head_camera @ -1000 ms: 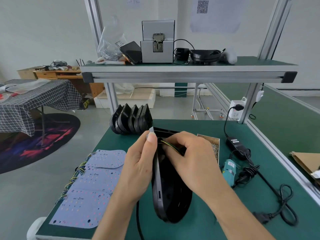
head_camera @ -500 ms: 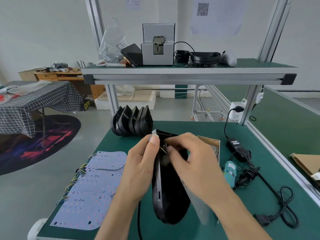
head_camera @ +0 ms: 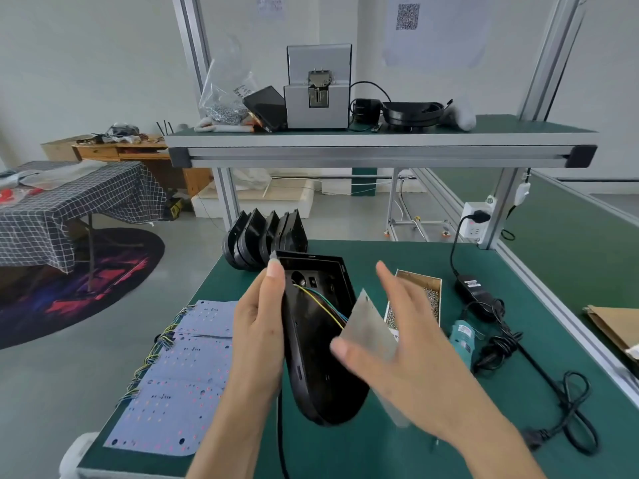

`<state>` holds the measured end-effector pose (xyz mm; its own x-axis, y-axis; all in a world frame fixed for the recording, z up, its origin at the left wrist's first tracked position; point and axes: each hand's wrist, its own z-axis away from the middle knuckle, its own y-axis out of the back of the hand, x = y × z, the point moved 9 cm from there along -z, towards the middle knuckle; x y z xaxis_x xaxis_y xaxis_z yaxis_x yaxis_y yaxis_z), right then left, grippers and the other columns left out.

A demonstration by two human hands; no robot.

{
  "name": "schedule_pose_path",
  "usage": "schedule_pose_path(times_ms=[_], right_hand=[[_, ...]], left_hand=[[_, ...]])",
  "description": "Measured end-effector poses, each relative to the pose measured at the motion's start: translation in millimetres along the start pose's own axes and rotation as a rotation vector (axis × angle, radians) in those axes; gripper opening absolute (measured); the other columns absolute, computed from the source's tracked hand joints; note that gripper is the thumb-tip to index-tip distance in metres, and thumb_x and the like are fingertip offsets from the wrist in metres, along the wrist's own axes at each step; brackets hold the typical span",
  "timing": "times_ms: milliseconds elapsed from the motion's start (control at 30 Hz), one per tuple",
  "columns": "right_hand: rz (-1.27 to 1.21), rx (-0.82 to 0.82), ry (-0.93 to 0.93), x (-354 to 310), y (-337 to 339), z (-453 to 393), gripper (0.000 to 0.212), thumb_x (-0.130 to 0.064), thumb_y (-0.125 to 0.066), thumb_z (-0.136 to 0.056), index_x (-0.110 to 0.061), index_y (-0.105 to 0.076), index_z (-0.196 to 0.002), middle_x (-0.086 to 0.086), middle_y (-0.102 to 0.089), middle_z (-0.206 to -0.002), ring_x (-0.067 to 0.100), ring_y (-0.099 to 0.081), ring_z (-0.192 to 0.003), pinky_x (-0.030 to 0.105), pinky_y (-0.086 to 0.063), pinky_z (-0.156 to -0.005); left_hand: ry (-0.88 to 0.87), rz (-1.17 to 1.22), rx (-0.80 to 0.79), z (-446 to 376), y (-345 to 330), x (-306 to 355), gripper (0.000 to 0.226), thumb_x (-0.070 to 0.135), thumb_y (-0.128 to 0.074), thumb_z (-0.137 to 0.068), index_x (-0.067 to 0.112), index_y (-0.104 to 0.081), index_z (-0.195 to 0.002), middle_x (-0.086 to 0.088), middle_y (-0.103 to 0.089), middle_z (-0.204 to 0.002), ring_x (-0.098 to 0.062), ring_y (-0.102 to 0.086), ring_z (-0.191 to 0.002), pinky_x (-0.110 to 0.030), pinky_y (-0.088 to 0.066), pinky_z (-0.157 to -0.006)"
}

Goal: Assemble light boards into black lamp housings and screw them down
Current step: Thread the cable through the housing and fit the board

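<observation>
We see the black lamp housing (head_camera: pixel 321 354) held tilted above the green bench (head_camera: pixel 432 444), open side facing right, roughly centre of frame. Yellow, green and blue wires (head_camera: pixel 320 304) run from its inside to a light board (head_camera: pixel 371 331) that sits at the housing's right edge, grey back toward us. Our left hand (head_camera: pixel 257 335) grips the housing's left rim, fingers curled round it, thumb tip up near the top corner. Our right hand (head_camera: pixel 397 350) is blurred, fingers spread fairly straight; the board lies against them, but we cannot tell if they actually pinch it. Left of the housing, a spread of more light boards (head_camera: pixel 179 382) lies flat on the bench with wire bundles along their left edge. Behind it, a row of housings (head_camera: pixel 264 238) stands on edge. To the right sit a box of screws (head_camera: pixel 420 299), a teal electric screwdriver (head_camera: pixel 461 337) and a black power adapter (head_camera: pixel 473 293) with its cable
</observation>
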<state>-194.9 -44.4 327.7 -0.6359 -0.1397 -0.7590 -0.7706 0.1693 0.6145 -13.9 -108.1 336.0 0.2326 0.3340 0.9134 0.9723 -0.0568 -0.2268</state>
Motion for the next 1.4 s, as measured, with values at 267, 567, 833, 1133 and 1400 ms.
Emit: schedule_pose_path(times_ms=[267,567,833,1133,1400], right_hand=[[0.048,0.013,-0.021,23.2,-7.5,2.5,0.097,-0.074,-0.061,-0.065,-0.051,-0.027,-0.154,-0.039,-0.037,-0.132,-0.015,-0.038,-0.127,0.007,-0.036,-0.098],[-0.611,-0.380,-0.314,29.9,5.0,-2.5,0.031,-0.049,-0.070,-0.096,-0.019,-0.078,-0.098,0.009,-0.078,-0.115,0.021,-0.076,-0.089,0.024,-0.059,-0.079],[-1.160,-0.424,-0.307,27.5,-33.4,-0.4,0.026,-0.016,-0.068,-0.089,-0.005,-0.079,-0.111,0.020,-0.077,-0.107,0.028,-0.078,-0.084,0.036,-0.063,-0.073],[-0.773,0.113,-0.140,25.6,-18.3,-19.8,0.002,-0.020,-0.074,-0.096,-0.022,-0.075,-0.095,0.010,-0.079,-0.092,0.021,-0.074,-0.079,0.036,-0.058,-0.070],[-0.776,0.446,-0.007,22.4,-6.1,-12.6,0.024,-0.021,-0.074,-0.094,-0.036,-0.071,-0.113,-0.004,-0.077,-0.087,0.011,-0.072,-0.078,0.020,-0.056,-0.070]], left_hand=[[-0.078,-0.107,-0.013,2.8,-2.7,7.9,0.080,0.081,-0.053,-0.087,0.003,-0.036,-0.078,-0.024,-0.033,-0.074,-0.038,-0.030,-0.067,-0.039,-0.030,-0.062],[-0.073,-0.286,-0.308,3.5,-24.0,-4.9,0.040,0.057,-0.059,-0.092,0.022,-0.075,-0.102,0.007,-0.074,-0.088,-0.014,-0.068,-0.084,-0.028,-0.053,-0.077],[0.314,-0.035,-0.284,5.0,-15.8,-46.6,0.080,0.080,-0.063,-0.080,0.007,-0.075,-0.110,-0.013,-0.077,-0.115,-0.032,-0.072,-0.112,-0.039,-0.058,-0.094],[0.672,0.140,-0.247,23.5,-17.9,-79.8,0.091,0.084,-0.071,-0.068,0.016,-0.073,-0.128,-0.013,-0.071,-0.131,-0.034,-0.067,-0.123,-0.053,-0.041,-0.116],[0.527,0.201,-0.228,20.5,-27.2,-69.7,0.086,0.082,-0.067,-0.076,0.017,-0.071,-0.132,-0.013,-0.068,-0.136,-0.032,-0.065,-0.127,-0.051,-0.043,-0.114]])
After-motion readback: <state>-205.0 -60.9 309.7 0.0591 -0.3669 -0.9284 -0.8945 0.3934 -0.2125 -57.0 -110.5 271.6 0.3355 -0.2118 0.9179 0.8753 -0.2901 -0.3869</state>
